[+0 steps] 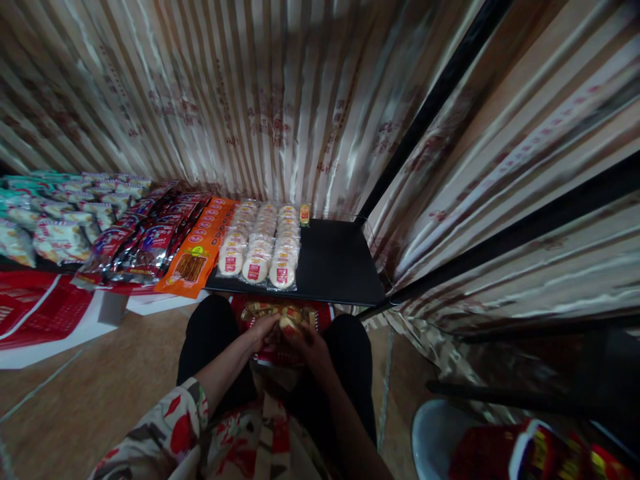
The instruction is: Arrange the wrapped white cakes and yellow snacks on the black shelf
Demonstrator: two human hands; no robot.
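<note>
Between my knees sits a red bag [320, 313] with several small gold-wrapped snack packets [255, 309] at its top. My right hand [309, 341] is closed around a gold packet [290, 323]. My left hand [263, 331] is beside it, fingers curled inward over the bag; what they hold, if anything, is hidden. In front is a black shelf [340, 260], where one small gold packet [305, 214] stands at the back, next to rows of round white wrapped crackers [257, 267].
Left of the crackers lie an orange snack bag [196, 257], dark red shiny packets [155, 233] and white packets [63, 237]. Black metal poles [425, 110] slant on the right before a striped curtain [280, 100]. A pale tub [434, 437] stands on the floor at lower right.
</note>
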